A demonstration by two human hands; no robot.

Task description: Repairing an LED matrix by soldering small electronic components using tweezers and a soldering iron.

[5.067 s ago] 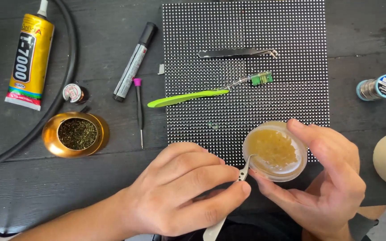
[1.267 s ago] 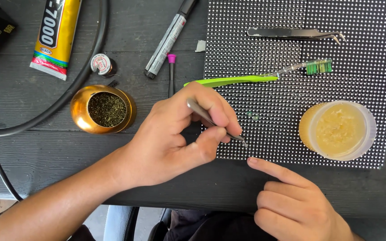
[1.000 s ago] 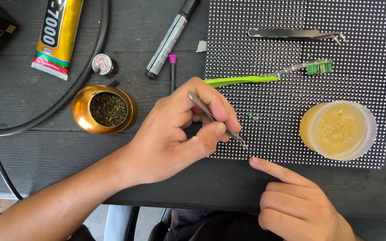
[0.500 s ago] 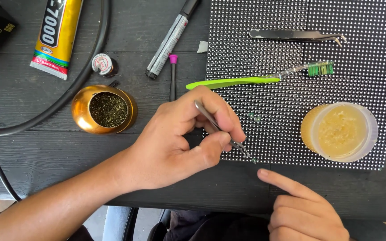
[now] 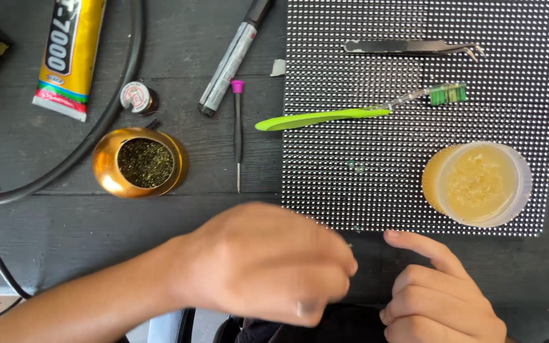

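— Where is the dotted panel (image 5: 427,114), and what are the hands doing by it?

— The black panel, covered in rows of small white dots, lies flat on the dark wooden table (image 5: 46,235), filling the table's far right part; its near edge runs just beyond both hands. The left hand (image 5: 268,263) is blurred, hovering over the table's near edge just off the panel's near-left corner. Its fingers are curled together, and a small pale bit shows under them, but the blur hides whether they grip anything. The right hand (image 5: 440,298) sits at the near edge too, forefinger stretched out with its tip just short of the panel's near edge, the other fingers folded in; it holds nothing visible.

— What lies on the panel?

— A round clear tub of yellowish paste (image 5: 478,184) stands near its near-right corner. Across the middle lies a brush with a green handle (image 5: 357,111), bristles pointing right. Metal tweezers (image 5: 408,46) lie near the panel's far edge. A few tiny green specks (image 5: 355,166) sit near the middle.

— And off the panel?

— To its left, a thin screwdriver with a pink cap (image 5: 237,133) lies just beside the panel's left edge. A black and silver marker (image 5: 233,57) lies slanted beyond it. Further left stand a gold pot of brass wool (image 5: 140,162) and a small round bottle (image 5: 136,97), well apart from the panel. A yellow glue tube (image 5: 71,54) lies towards the far left corner, and a thick black cable (image 5: 106,114) curves between the tube and the pot.
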